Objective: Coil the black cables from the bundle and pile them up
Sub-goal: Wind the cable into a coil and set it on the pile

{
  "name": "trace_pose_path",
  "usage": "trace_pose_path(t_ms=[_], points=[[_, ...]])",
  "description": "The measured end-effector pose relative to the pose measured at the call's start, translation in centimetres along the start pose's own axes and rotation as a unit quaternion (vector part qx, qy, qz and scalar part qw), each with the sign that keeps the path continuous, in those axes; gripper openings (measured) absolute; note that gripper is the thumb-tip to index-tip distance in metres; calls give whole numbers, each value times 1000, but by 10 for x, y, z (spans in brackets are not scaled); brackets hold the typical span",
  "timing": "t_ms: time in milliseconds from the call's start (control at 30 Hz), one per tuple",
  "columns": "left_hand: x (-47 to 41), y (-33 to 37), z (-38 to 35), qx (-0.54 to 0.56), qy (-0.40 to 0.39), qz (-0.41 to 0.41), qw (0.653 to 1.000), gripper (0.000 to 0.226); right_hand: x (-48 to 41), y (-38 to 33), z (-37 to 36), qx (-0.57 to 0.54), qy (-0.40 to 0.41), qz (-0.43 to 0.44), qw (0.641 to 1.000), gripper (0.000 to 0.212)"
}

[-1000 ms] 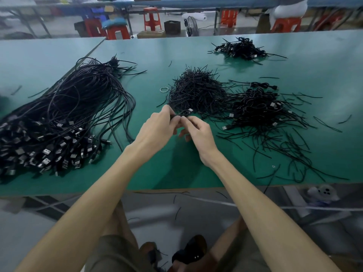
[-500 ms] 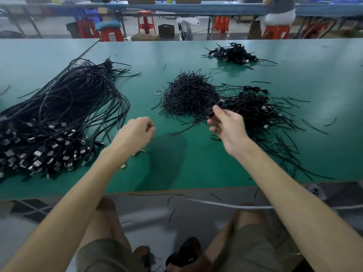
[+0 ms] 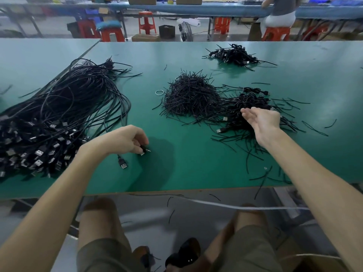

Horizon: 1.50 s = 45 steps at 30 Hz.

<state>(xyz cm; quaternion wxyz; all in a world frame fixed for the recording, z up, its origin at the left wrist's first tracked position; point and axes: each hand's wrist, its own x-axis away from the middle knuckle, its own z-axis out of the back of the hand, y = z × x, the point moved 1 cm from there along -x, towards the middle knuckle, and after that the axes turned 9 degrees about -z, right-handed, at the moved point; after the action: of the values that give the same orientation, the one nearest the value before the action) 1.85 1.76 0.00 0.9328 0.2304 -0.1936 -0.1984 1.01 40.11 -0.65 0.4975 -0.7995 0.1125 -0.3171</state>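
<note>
A big bundle of long black USB cables [image 3: 59,118] lies on the left of the green table [image 3: 196,163]. My left hand [image 3: 125,140] rests beside the bundle's plug ends, fingers curled round a small plug end of a cable [image 3: 144,151]; another USB plug [image 3: 122,163] lies just below my wrist. My right hand [image 3: 262,120] hovers palm up, fingers loose and holding nothing, over the pile of coiled cables [image 3: 245,107] on the right.
A heap of short black ties [image 3: 190,95] sits mid-table with a small ring [image 3: 159,92] beside it. Another coiled pile [image 3: 233,54] lies at the back. Loose ties are scattered near the right front edge. Stools and a seated person are behind the table.
My hands parted. The right hand carried a coiled cable to the right pile and now is open above it. The left hand moved left toward the bundle and took a plug end.
</note>
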Motion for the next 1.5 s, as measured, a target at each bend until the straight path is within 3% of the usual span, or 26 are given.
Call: trace_pose_path(t_ms=[100, 233, 367, 467, 567, 633, 700, 733, 800, 867, 933, 1067, 1200, 1267, 1400, 1500], points=[[-8, 4, -9, -28, 41, -9, 999, 18, 0, 3, -1, 24, 5, 4, 1000, 21], [-16, 11, -21, -61, 78, -2, 995, 8, -2, 7, 2, 35, 13, 27, 999, 22], [-24, 24, -38, -100, 136, -40, 985, 8, 1, 17, 3, 173, 7, 69, 982, 27], [-27, 42, -39, 1, 171, -60, 983, 17, 17, 33, -8, 295, -74, 130, 944, 20], [-27, 68, -36, 102, 217, -127, 963, 17, 41, 53, -27, 356, -172, 179, 901, 29], [-25, 89, -40, 264, 215, -174, 924, 17, 56, 66, -43, 394, -223, 196, 869, 38], [-22, 107, -48, 410, 205, -203, 865, 17, 72, 79, -56, 398, -289, 204, 846, 25], [-21, 114, -51, 487, 198, -204, 826, 18, 82, 84, -61, 409, -301, 219, 833, 20], [-21, 122, -53, 629, 182, -196, 730, 20, 91, 94, -66, 414, -314, 238, 820, 31], [-20, 122, -50, 700, 177, -182, 668, 17, 93, 103, -67, 375, -362, 164, 837, 23], [-19, 117, -44, 721, 182, -169, 647, 16, 96, 101, -66, 361, -383, 120, 842, 17], [-14, 108, -36, 743, 174, -156, 628, 22, 102, 101, -62, 320, -409, 65, 852, 26], [-13, 101, -36, 810, 134, -130, 555, 29, 111, 102, -57, 336, -432, 82, 833, 42], [-14, 97, -37, 814, 125, -126, 553, 35, 114, 103, -56, 346, -435, 97, 825, 43], [-14, 90, -41, 762, 131, -107, 625, 43, 113, 103, -54, 363, -428, 171, 810, 33], [-13, 86, -42, 753, 123, -101, 638, 40, 107, 104, -51, 333, -410, 183, 829, 41]])
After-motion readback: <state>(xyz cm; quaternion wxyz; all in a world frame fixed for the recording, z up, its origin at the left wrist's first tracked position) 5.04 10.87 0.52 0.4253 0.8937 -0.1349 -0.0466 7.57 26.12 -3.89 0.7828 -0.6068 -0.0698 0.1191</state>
